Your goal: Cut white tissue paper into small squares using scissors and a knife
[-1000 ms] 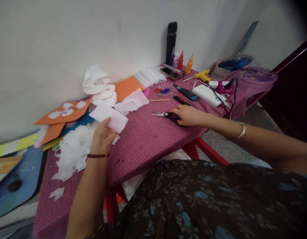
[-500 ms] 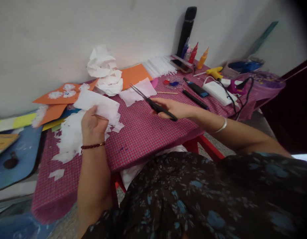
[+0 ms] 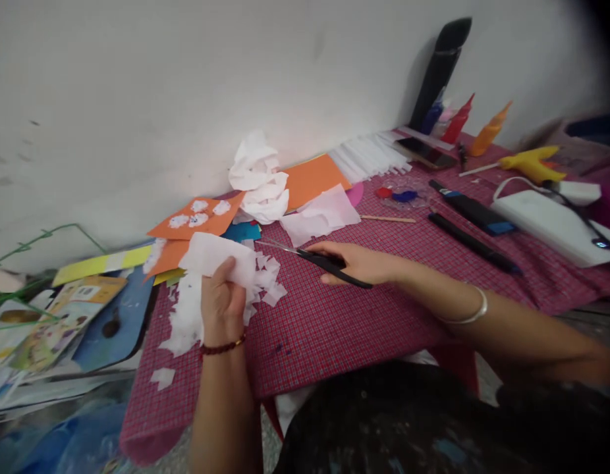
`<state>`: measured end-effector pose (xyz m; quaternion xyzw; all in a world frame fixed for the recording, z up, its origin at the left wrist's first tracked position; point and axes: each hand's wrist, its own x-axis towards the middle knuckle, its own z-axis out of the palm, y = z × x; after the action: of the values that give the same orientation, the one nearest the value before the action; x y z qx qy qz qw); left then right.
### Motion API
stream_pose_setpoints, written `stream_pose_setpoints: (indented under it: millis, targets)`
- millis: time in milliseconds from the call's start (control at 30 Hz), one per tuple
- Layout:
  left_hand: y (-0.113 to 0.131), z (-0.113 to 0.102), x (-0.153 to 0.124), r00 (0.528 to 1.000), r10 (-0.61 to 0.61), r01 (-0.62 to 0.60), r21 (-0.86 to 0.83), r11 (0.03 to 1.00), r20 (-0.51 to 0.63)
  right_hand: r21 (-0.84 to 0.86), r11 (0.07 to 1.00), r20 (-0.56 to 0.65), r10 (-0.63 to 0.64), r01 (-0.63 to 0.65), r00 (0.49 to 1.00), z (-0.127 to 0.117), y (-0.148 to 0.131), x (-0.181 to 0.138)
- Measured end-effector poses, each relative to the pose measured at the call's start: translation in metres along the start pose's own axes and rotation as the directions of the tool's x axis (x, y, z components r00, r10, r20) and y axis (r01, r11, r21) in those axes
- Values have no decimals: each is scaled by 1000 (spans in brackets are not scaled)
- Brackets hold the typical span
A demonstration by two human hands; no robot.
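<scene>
While one loose scrap point(image 3: 163, 377) lay at the lower left, the left hand point(image 3: 223, 303), left of centre, pinched one white paper point(image 3: 211, 253) between thumb and fingers, by a heap of scraps point(image 3: 184, 322) too jumbled to count. Mid-frame, the right hand point(image 3: 369, 263) was wrapped around one pair of scissors point(image 3: 325, 262), tips near the paper. Behind lay one pale sheet point(image 3: 322, 214) and, left of centre, one orange card point(image 3: 174, 230) bearing four white tufts. Farther off, upper right, stood one red bottle point(image 3: 457, 123) and one orange bottle point(image 3: 489, 131).
</scene>
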<state>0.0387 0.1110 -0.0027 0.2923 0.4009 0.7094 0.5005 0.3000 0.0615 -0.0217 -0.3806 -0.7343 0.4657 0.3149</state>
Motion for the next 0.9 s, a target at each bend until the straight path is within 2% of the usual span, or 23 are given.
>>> stream_pose_setpoints:
  millis: [133, 333, 500, 900]
  targets:
    - [0, 5, -16, 995, 87, -91, 87, 992, 47, -45, 999, 77, 34, -30, 996, -2, -4, -1]
    - [2, 4, -18, 968, 249, -243, 132, 961, -33, 37, 997, 155, 62, -68, 986, -2, -6, -3]
    - [0, 5, -14, 976, 208, -199, 116, 973, -71, 68, 993, 133, 84, -93, 988, 2, -5, -3]
    - [-10, 9, -23, 996, 68, -73, 95, 993, 53, 146, 982, 138, 102, -122, 985, 6, -5, 0]
